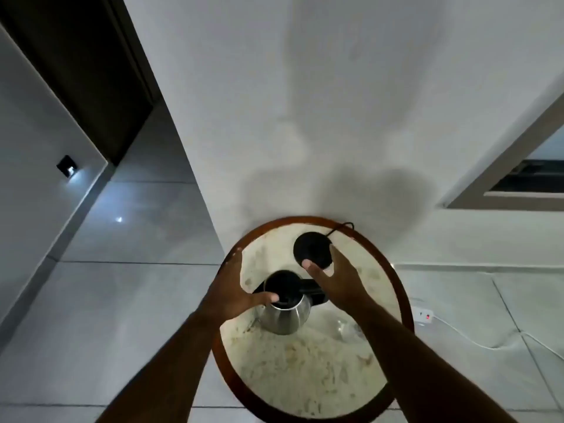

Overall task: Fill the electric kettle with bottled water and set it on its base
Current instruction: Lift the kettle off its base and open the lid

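A steel electric kettle (pixel 285 315) with a black lid and black handle stands on a small round table (pixel 311 377) with a marble top and a wooden rim. Behind it lies the black round base (pixel 311 244), its cord running off the far edge. My left hand (pixel 236 288) hovers open at the kettle's left side, thumb near the lid. Above the handle, to the right, my right hand (pixel 335 277) is open too and partly covers the base. No water bottle is in view.
The table stands against a white wall corner. A white power strip (pixel 422 314) with a red light lies on the floor to the right, a white cable trailing from it. Grey floor tiles spread to the left; a dark doorway is at the far left.
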Demonstrator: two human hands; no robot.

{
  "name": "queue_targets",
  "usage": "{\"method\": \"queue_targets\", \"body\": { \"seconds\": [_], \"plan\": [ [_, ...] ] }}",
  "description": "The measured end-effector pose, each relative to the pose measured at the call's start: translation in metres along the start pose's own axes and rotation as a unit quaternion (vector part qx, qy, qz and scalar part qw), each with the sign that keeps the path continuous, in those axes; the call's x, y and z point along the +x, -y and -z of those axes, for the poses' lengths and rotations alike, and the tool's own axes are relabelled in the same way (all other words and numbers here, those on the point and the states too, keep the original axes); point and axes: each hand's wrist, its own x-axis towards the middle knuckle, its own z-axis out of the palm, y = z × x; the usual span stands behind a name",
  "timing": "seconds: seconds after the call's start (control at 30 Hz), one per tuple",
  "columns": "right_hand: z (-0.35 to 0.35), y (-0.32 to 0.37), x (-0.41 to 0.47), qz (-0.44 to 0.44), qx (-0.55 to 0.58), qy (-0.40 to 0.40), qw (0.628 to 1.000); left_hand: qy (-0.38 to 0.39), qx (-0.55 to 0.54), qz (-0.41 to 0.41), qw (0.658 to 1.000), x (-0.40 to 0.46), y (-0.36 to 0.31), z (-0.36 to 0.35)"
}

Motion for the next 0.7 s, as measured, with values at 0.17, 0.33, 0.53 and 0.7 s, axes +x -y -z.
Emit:
{"method": "queue_targets", "body": {
  "seconds": [0.17, 0.33, 0.53, 0.7],
  "plan": [
    [-0.062, -0.04, 0.015, -0.057, -0.064, 0.028, 0.996, 0.107, 0.069, 0.072, 0.989, 0.024, 0.038, -0.048],
    [-0.086, -0.059, 0.025, -0.018, -0.189, -0.008, 0.982, 0.123, 0.073, 0.06, 0.988, 0.04, 0.059, -0.068],
    [-0.082, -0.066, 0.039, 0.044, -0.21, 0.027, 0.976, 0.041, -0.003, 0.058, 0.997, 0.024, 0.069, -0.085],
    [-0.081, -0.068, 0.042, 0.066, -0.231, 0.03, 0.97, 0.024, -0.035, 0.058, 0.997, 0.017, 0.064, -0.088]
  ]
}}
